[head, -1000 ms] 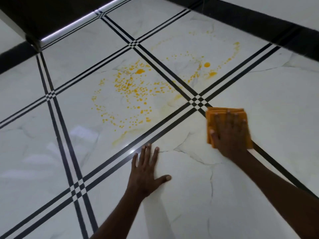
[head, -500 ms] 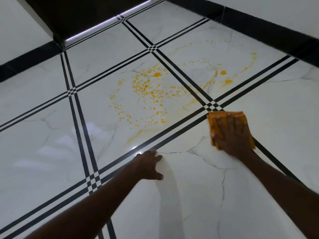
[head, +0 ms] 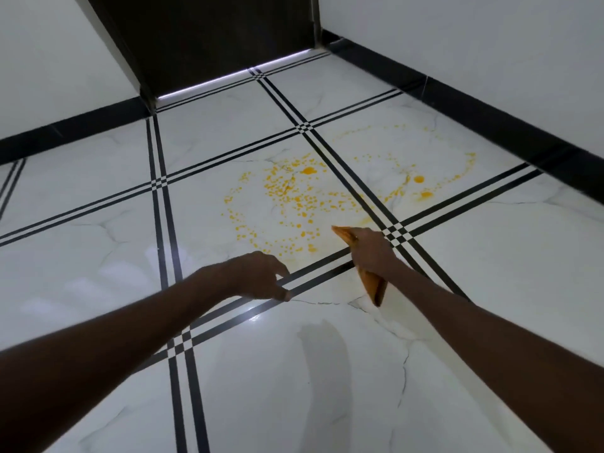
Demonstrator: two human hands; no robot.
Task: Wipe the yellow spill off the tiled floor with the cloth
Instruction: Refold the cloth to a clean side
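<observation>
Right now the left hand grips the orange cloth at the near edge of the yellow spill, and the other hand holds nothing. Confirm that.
Not quite: the head view shows the right hand gripping the orange cloth at the near edge of the yellow spill. The left hand is the one that holds nothing, its fingers loosely curled above the floor.

Spill (head: 287,204) on floor (head: 98,256), landmark. Cloth (head: 372,282) in right hand (head: 371,253), at spill's near-right edge. Left hand (head: 258,276) just nearer than spill, left of cloth. Door (head: 212,37) well behind spill.
</observation>
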